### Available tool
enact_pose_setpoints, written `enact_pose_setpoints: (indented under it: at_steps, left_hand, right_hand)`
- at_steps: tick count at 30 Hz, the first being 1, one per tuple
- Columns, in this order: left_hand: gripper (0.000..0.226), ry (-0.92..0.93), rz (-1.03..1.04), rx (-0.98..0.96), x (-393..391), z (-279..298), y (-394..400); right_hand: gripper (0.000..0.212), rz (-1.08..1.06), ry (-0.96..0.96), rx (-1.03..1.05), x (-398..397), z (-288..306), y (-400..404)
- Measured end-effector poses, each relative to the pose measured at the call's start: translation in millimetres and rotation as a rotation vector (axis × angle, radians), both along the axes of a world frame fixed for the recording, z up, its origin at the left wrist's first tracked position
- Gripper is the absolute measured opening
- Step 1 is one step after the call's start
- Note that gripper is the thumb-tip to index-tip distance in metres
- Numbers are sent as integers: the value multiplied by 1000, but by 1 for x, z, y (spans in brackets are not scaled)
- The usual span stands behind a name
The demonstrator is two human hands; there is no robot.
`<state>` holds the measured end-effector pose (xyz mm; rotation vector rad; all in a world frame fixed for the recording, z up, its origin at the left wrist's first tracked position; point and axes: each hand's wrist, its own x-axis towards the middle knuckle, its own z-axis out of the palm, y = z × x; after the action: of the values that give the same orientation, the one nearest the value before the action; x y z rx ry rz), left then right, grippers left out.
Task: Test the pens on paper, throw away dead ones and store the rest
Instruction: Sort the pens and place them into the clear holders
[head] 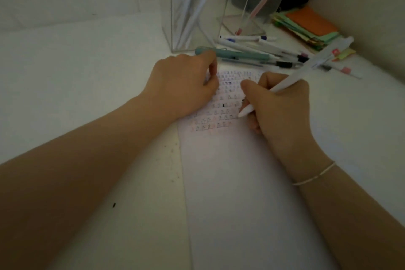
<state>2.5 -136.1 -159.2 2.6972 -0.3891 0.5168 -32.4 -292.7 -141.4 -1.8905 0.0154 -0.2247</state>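
A white sheet of paper [230, 182] lies on the desk, its top part covered with rows of small test marks. My right hand [282, 107] grips a white pen [306, 68] in a writing hold, tip down on the paper at the right end of a row. My left hand [186, 85] rests curled on the paper's upper left corner, holding nothing. Just behind the paper lies a loose pile of pens [274, 55], a teal one [241, 55] in front. A clear acrylic holder [192, 6] behind my left hand contains several white pens.
A second clear holder [260, 0] with one pink pen stands to the right of the first. A stack of coloured sticky notes [309, 26] lies at the back right by the wall. A dark object sits behind the holders. The white desk stretches out to the left.
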Motion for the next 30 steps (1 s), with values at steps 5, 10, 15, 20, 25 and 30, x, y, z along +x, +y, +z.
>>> enact_pose_setpoints:
  at_steps: [5,10,15,20,25,30]
  left_hand:
    - [16,2,-5,4,0,0,0]
    - [16,-4,2,12,1,-1,0]
    - [17,-1,2,16,1,-2,0]
    - [17,9,0,27,2,-2,0]
    - [17,-10,-7,22,1,-3,1]
    - [18,-9,-9,22,1,-2,1]
  right_hand:
    - [24,-26,-18,-103,0,-3,3]
    - [24,-14,-31,-162,-1,-2,4]
    - [26,-36,-121,-226,2,-5,3]
    - [26,-11,-130,-247,2,-3,4]
    - [25,-39,-144,-238,2,-5,4]
    - [26,-8,-108,-186,1,-6,3]
